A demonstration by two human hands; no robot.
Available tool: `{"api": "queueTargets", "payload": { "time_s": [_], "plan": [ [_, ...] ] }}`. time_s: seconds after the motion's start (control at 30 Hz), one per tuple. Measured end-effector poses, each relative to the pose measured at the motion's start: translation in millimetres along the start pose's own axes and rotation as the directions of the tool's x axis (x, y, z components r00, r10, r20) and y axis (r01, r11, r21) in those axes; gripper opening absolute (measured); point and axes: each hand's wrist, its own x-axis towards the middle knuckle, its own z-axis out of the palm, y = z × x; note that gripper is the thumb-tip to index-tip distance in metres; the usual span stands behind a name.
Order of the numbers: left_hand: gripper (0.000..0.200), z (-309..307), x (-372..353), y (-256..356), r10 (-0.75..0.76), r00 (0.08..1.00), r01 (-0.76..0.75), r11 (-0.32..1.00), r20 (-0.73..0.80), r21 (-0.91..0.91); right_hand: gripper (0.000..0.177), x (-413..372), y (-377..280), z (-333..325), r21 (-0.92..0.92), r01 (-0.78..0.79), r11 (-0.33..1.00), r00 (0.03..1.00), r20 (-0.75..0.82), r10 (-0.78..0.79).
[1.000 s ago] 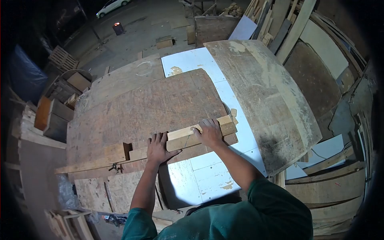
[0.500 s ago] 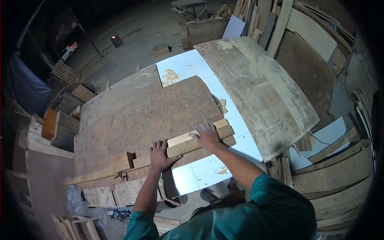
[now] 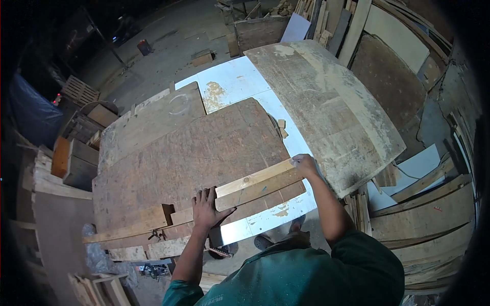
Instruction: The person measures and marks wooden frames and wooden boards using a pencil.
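Note:
A pale wooden strip point(image 3: 255, 176) lies along the near edge of a worn plywood board point(image 3: 204, 148), against a browner length of wood point(image 3: 270, 188). My left hand point(image 3: 205, 209) presses on the wood near the strip's left end, fingers spread and thumb stretched to the right. At the strip's right end, my right hand point(image 3: 305, 166) closes its fingers around the tip. Left of my left hand sits a notched wooden piece point(image 3: 153, 217), with a small black clamp-like item point(image 3: 157, 234) beside it.
White panels point(image 3: 265, 222) show under the plywood. Another weathered board point(image 3: 337, 112) covers the table's right side, and small wood blocks point(image 3: 283, 128) lie near the middle. Stacked planks point(image 3: 434, 224) stand at the right. A wooden box point(image 3: 81, 163) is at the left.
My right hand has moved right, from lying across the strip to holding its far right end. My left hand stays nearly in place, fingers spread.

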Motion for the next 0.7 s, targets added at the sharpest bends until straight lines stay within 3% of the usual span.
{"api": "queueTargets", "payload": {
  "time_s": [0.43, 0.5, 0.53, 0.57, 0.63, 0.7],
  "plan": [
    [0.102, 0.3, 2.0, -4.1, -0.007, 0.999, 0.008, 1.000, 0.035, -0.013, 0.033, 0.4, -3.0, -1.1, 0.044, -0.105, 0.993, 0.994, 0.020, 0.104],
    [0.100, -0.4, 2.7, -5.7, 0.033, 0.999, -0.033, 0.998, -0.007, -0.056, 0.037, -16.4, -21.1, 7.7, -0.206, 0.093, 0.974, 0.955, -0.258, -0.146],
    [0.099, -0.7, 1.2, -8.2, 0.026, 0.999, -0.028, 0.997, -0.032, -0.071, 0.039, -27.7, -38.7, 15.0, -0.332, 0.190, 0.924, 0.886, -0.348, -0.307],
    [0.099, 0.0, 0.4, -10.2, 0.014, 1.000, -0.016, 0.998, -0.027, -0.064, 0.046, -47.8, -74.7, 15.5, -0.222, 0.257, 0.940, 0.913, -0.264, -0.312],
    [0.100, -5.2, -3.2, -13.2, 0.019, 1.000, -0.020, 0.993, -0.008, -0.116, 0.040, -60.8, -90.6, 49.2, -0.280, 0.550, 0.787, 0.796, -0.110, -0.595],
    [0.100, 13.0, -6.5, -20.9, 0.030, 0.994, -0.038, 0.996, -0.101, -0.079, 0.039, -74.6, -102.1, 80.9, -0.339, 0.684, 0.646, 0.695, 0.031, -0.719]
  ]
}}
